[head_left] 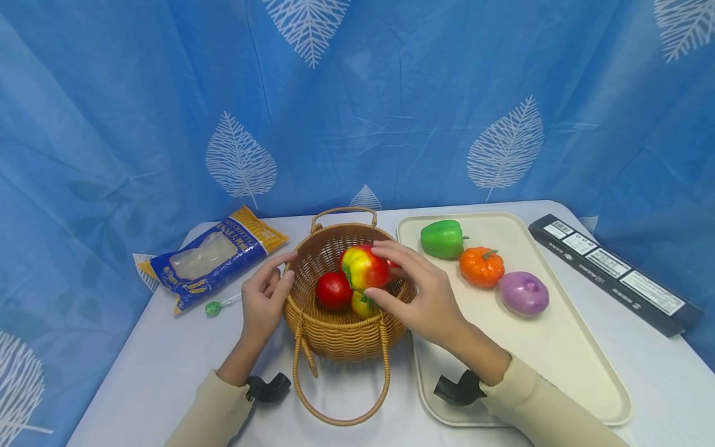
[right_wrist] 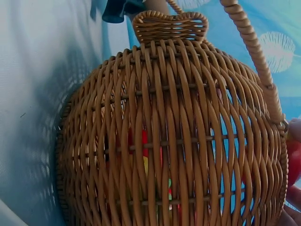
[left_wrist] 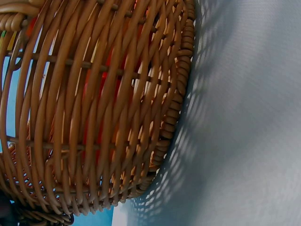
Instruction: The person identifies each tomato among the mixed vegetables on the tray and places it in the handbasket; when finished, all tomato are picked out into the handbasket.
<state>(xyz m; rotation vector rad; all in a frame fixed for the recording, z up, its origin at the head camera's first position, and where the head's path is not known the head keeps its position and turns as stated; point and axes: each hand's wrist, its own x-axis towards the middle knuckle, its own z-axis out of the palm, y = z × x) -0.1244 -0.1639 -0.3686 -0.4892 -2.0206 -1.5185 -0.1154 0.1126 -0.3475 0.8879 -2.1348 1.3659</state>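
A round brown wicker basket [head_left: 346,338] stands on the table. My left hand [head_left: 265,298] is at its left rim, with index finger and thumb on the edge. Over the basket's right side, my right hand [head_left: 427,295] holds a red-and-yellow bell pepper [head_left: 357,267] between thumb and fingers. Inside are a red tomato-like ball [head_left: 333,292] and a smaller yellow piece [head_left: 363,305] with a green top, partly hidden under the pepper. In the left wrist view, the wicker wall [left_wrist: 108,103] hides the hand. The right wrist view shows the basket's side [right_wrist: 174,127] and fingertips at the edge.
A cream tray [head_left: 525,366] at right bears a green bell pepper [head_left: 442,239], an orange pumpkin [head_left: 481,267] and a purple onion [head_left: 524,293]. Beyond it lies a long black box [head_left: 614,273]. At left are a blue-and-yellow pasta bag [head_left: 212,261] and a green lollipop [head_left: 213,308].
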